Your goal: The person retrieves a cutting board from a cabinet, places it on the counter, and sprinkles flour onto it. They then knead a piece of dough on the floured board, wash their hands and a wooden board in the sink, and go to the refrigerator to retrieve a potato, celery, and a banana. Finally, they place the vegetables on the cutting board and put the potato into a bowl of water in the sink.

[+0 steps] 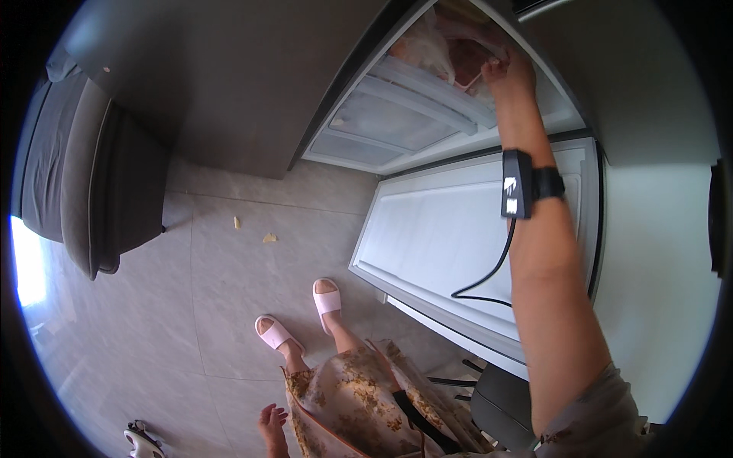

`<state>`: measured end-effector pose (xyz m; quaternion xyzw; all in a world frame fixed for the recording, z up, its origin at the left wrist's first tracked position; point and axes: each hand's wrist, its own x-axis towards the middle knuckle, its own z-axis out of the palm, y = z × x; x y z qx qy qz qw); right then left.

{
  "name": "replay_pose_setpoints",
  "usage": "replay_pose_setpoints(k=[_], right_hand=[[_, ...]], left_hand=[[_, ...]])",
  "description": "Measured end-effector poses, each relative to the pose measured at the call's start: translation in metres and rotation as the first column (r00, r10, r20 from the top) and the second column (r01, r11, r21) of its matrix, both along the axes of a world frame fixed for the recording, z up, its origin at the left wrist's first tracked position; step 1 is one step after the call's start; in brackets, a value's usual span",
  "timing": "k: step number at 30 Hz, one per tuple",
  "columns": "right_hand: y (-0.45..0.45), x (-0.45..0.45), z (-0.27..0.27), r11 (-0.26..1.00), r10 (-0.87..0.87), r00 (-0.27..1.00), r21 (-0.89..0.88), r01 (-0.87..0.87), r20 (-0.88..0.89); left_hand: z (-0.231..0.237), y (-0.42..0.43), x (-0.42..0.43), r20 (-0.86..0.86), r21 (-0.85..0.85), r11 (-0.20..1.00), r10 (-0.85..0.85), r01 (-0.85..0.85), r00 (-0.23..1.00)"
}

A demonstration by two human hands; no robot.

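My right hand (pixel 507 71) reaches into a freezer compartment (pixel 395 120), with its fingers at plastic-wrapped food; whether they grip the wrapping cannot be made out. Just left of the fingers lies a pinkish tray with dark red contents (pixel 465 62). Whitish plastic bags (pixel 421 51) fill the space beside it. Below them are frosted drawer fronts (pixel 401 117). A black device is strapped on my right forearm, with a cable running from it. Low in the view, my left hand (pixel 273 421) hangs beside the patterned clothing, fingers apart and holding nothing.
The white-lined freezer door (pixel 441 229) stands open below the compartment. A dark chair (pixel 504 401) is behind it. A grey sofa (pixel 114 183) stands at the left. Two yellowish scraps (pixel 270 237) lie on the tiled floor, ahead of the pink slippers (pixel 327 303).
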<state>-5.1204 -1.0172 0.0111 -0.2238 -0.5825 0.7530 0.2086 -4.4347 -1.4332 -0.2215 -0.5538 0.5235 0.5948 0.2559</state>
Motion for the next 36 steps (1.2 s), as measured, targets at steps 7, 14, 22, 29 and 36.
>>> replay_pose_setpoints(k=[7,14,22,29,36], right_hand=[[-0.031,0.048,-0.044,0.972,-0.037,0.988,-0.225,0.071,0.151],[-0.043,0.07,-0.015,0.92,0.359,0.933,-0.181,-0.348,0.03],[0.031,-0.018,-0.008,0.305,0.201,0.976,0.942,-0.143,0.083],[0.016,-0.028,-0.003,-0.368,0.132,0.955,0.908,-0.202,0.266],[-0.024,-0.024,-0.035,-0.498,0.032,0.999,0.867,0.038,-0.026]], left_hand=[[0.002,0.004,-0.004,0.026,-0.011,1.0,-0.013,0.013,1.0],[0.005,0.006,-0.017,0.047,-0.039,0.998,-0.045,0.047,0.998],[-0.011,0.002,-0.002,-0.015,-0.03,0.996,-0.086,0.085,0.996],[0.0,0.007,-0.005,-0.006,-0.037,0.999,-0.04,0.039,0.999],[-0.002,0.012,-0.021,-0.001,-0.003,1.0,-0.026,0.026,1.0]])
